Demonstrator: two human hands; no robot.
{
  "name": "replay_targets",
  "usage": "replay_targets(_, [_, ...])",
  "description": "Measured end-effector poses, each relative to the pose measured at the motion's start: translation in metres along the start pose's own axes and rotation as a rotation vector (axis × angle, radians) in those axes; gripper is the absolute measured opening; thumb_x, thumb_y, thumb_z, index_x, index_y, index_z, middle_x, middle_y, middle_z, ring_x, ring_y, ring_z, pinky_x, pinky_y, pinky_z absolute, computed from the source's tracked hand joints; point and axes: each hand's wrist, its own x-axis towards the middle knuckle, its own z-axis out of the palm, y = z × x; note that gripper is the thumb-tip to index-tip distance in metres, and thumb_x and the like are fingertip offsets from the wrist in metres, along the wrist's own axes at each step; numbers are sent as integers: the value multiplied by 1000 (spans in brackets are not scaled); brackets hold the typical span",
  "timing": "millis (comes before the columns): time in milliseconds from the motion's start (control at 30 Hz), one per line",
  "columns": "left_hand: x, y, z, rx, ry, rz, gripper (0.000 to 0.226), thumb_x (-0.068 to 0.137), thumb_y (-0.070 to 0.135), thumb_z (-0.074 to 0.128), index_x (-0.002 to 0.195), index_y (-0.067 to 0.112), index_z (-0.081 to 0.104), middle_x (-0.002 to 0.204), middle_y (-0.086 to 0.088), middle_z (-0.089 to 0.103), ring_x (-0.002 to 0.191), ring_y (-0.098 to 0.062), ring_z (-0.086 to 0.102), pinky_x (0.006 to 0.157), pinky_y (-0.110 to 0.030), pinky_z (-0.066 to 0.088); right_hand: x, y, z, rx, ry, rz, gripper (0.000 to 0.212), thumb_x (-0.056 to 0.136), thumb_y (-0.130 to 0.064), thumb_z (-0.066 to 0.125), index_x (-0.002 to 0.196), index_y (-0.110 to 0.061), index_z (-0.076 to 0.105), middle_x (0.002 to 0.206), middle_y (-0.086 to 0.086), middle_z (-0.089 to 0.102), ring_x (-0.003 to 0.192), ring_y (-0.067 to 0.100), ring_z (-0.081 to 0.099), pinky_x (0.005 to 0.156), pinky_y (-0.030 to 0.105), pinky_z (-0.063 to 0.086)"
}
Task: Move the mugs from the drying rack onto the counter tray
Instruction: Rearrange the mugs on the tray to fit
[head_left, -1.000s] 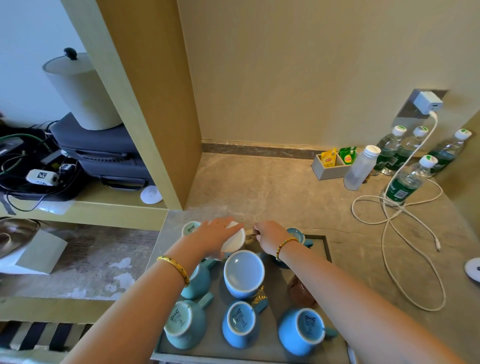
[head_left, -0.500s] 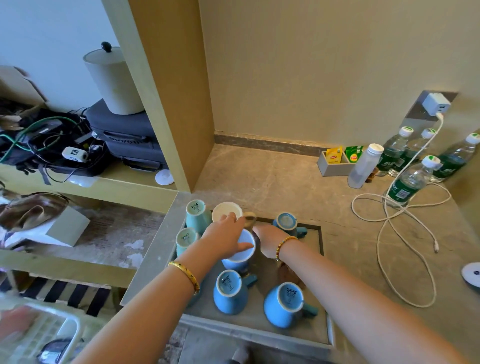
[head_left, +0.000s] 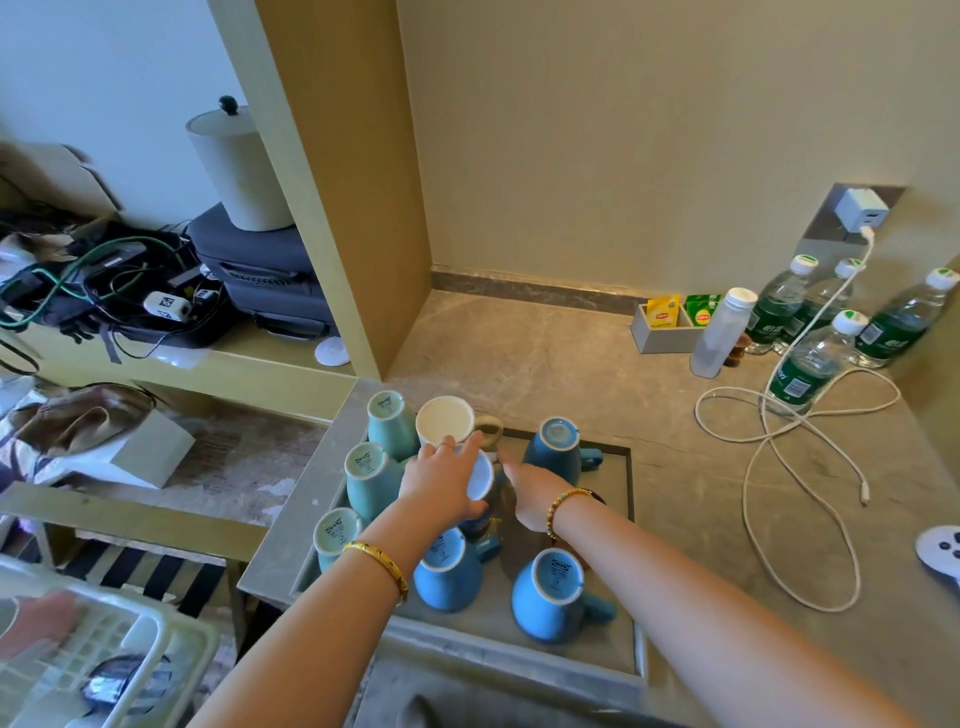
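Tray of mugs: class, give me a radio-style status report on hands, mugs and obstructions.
Left hand resting on a blue mug, grip unclear. Right hand beside it, empty. Mugs upside down on tray. White mug crowding close behind.

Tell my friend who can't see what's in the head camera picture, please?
Two bare hands, left hand and right hand, reach over a grey tray crowded with upside-down blue and teal mugs, the left resting on a blue mug beside a cream mug. Water bottles and a white cable sit farther right.
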Motion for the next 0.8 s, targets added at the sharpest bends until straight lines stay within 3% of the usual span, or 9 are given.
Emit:
replay_targets(233, [1,-8,-1,20,-7,8,89,73,40,68,143,28,14,132,-12,41,115,-37,43,93,-42,41,7,-7,3,-22,4,-28,77,90,1,43,150,-17,-1,130,13,56,111,25,59,95,38,50])
replay_targets(500, [-5,-32,-1,2,-4,9,86,74,41,67,143,27,18,143,-9,33,126,-35,38,102,-43,35,9,-18,12,0,-2,-57,78,91,-2,44,149,-20,-5,119,16,60,101,25,61,82,33,49])
replay_targets(667, [-8,-38,-1,1,14,10,82,76,45,66,142,26,21,146,-7,31,128,-31,36,105,-42,31,13,-21,13,-8,-12,-69,78,92,-3,45,149,-18,-7,122,16,58,103,26,60,84,33,48])
replay_targets(733, [-11,-38,-2,-13,27,12,80,78,50,63,142,25,22,147,-7,30,130,-30,35,107,-42,30,12,-20,12,2,-13,-53,73,92,-3,45,150,-16,3,126,15,56,107,26,59,87,33,47])
replay_targets(800, [-16,-38,-4,-77,85,10,73,81,54,59,139,23,27,144,-7,34,128,-28,37,104,-40,34,12,-20,10,0,-7,-29,52,91,-4,44,141,-10,29,127,14,55,110,27,57,87,32,45])
